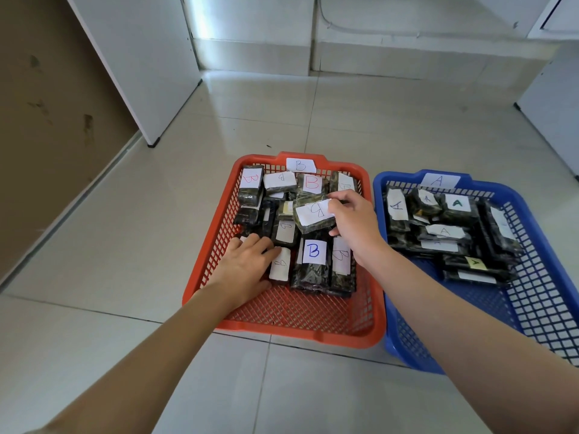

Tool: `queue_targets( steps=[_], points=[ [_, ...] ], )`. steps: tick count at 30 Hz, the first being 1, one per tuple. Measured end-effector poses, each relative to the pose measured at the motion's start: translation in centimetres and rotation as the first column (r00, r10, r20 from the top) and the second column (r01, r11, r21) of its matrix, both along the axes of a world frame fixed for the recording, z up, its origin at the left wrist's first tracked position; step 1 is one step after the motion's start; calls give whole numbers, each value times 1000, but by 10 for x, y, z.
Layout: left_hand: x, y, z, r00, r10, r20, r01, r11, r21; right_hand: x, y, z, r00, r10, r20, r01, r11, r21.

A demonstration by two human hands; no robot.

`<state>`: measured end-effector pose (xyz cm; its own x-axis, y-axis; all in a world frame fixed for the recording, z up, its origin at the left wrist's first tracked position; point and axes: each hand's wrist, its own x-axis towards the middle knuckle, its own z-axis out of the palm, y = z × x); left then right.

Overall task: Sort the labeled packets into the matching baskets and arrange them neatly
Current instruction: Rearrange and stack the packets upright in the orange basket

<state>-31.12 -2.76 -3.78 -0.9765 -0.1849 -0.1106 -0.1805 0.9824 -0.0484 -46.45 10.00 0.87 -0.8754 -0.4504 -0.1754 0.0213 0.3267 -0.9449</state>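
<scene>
Two baskets sit side by side on the tiled floor (376, 120). The right hand (354, 220) pinches a B packet (313, 216) above the pile in the red basket (282, 335); the left hand (247, 264) lies flat on packets (280, 264) near its left wall. A packets (445, 231) lie in the blue basket (404, 355).

Left hand (247, 266) and right hand (355, 225), both bare. The left forearm (150, 355) and right forearm (454, 324) are likewise uncovered, narrow at the wrist and widening toward the lower edge of the view.
</scene>
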Motion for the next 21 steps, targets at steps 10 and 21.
queue_targets(
  steps=[10, 21],
  points=[
    [-6, 2, -2, 988, 153, -35, -151, 986, 74, -1, -3, -3, 1000, -8, -11, 8, 1000, 0],
    [5, -7, 14, 972, 186, -142, -171, 979, 110, 1, -14, -4, 997, 18, -76, -15, 999, 38]
  ],
)
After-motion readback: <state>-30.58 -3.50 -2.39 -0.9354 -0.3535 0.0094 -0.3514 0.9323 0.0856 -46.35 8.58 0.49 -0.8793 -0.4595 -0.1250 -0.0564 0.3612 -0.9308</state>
